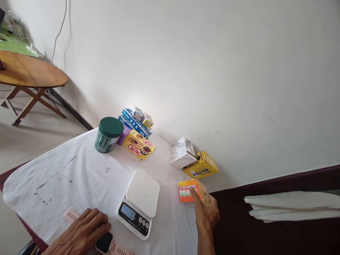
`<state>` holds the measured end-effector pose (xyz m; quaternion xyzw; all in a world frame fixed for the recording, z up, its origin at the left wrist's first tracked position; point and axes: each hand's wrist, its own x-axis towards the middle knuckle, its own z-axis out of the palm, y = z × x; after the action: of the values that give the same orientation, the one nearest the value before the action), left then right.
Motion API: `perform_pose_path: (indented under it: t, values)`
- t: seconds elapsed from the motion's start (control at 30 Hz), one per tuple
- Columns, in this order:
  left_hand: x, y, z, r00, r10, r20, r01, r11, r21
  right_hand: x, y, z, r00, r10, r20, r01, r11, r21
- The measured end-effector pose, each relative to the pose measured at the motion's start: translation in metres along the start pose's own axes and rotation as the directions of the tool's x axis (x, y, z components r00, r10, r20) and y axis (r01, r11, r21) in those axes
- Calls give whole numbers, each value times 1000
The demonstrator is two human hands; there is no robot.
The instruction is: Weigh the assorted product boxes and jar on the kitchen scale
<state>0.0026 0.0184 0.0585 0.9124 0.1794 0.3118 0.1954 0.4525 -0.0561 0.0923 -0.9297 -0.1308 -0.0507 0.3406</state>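
My right hand grips an orange packet with printed labels at the table's right edge; the index finger lies along its front. My left hand rests on the cloth, fingers loosely bent, across a smartwatch with a pink strap. Part of the strap is hidden under this hand. Between my hands stands a white kitchen scale, its display lit and its platform bare. The digits are too small to read surely.
Behind the scale are a green-lidded tub, a yellow snack box and stacked blue boxes. A white packet and a yellow box stand by the wall. A wooden table is at far left.
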Motion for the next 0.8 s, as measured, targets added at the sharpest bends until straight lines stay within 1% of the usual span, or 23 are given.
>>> perform_pose_path:
  t: [0.1, 0.17, 0.2, 0.27, 0.37, 0.43, 0.5, 0.6, 0.67, 0.7, 0.8]
  values:
    - [-4, -2, 3, 999, -8, 44, 6, 999, 46, -47, -12, -18, 995, -102, 3, 101, 988, 120]
    - [-6, -4, 6, 999, -7, 52, 4, 997, 74, -75, -30, -29, 979, -204, 9, 196, 954, 229]
    - [-6, -4, 7, 998, -6, 55, 2, 997, 77, -86, -40, -32, 966, -258, 32, 239, 929, 283]
    - [-6, -3, 7, 997, -15, 78, 9, 998, 66, -106, -60, -33, 929, -356, 103, 297, 881, 368]
    - [-5, -1, 6, 982, -77, 175, 80, 997, -10, -126, -80, -21, 851, -470, 236, 335, 829, 447]
    - [-5, 1, 7, 968, -126, 217, 144, 987, -66, -135, -84, -8, 797, -527, 295, 358, 805, 472]
    - [-7, 1, 10, 960, -154, 233, 184, 977, -112, -142, -84, 4, 758, -570, 319, 397, 790, 468]
    - [-9, 0, 15, 965, -166, 204, 196, 971, -136, -144, -81, 13, 732, -594, 335, 432, 784, 446]
    - [-9, -2, 17, 971, -163, 176, 188, 972, -139, -141, -80, 11, 720, -588, 370, 421, 793, 441]
    - [-9, -2, 17, 973, -158, 171, 184, 972, -146, -138, -80, 8, 706, -591, 391, 426, 795, 432]
    - [-9, -5, 16, 971, -138, 196, 174, 968, -179, -130, -83, -3, 659, -629, 411, 513, 777, 365]
